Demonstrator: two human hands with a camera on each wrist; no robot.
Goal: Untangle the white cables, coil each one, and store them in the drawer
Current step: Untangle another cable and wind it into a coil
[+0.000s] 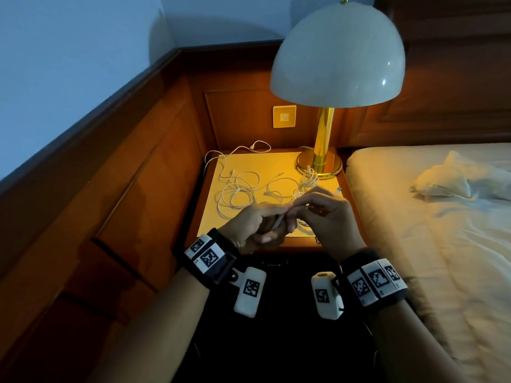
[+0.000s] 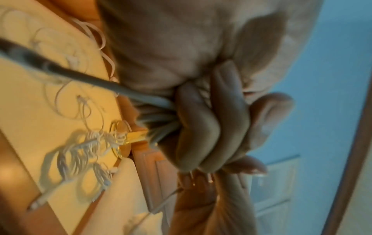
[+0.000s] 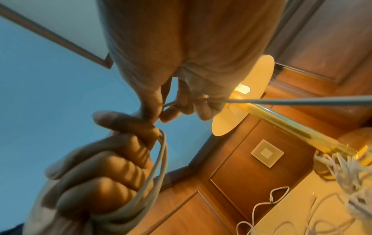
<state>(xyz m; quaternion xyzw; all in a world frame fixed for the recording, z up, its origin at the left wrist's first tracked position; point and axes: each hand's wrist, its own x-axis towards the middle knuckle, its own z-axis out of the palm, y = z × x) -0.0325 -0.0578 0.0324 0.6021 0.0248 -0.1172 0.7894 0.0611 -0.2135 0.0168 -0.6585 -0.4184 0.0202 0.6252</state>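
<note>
Nightstand (image 1: pixel 276 161), lit top: loose white cables (image 1: pixel 240 189) spread L/centre; tangled bundle (image 1: pixel 308 179) by brass lamp (image 1: pixel 326 139) base. Left hand (image 1: pixel 250 228) + right hand (image 1: pixel 323 214) over front edge, both gripping one white cable (image 1: pixel 278 222). Bed (image 1: pixel 431 217) at R.

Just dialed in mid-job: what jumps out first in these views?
The lit lamp at the back right of the nightstand glows over loose white cables spread across its top. At the front edge, the left hand grips a coil of cable while the right hand pinches its free strand.
</note>
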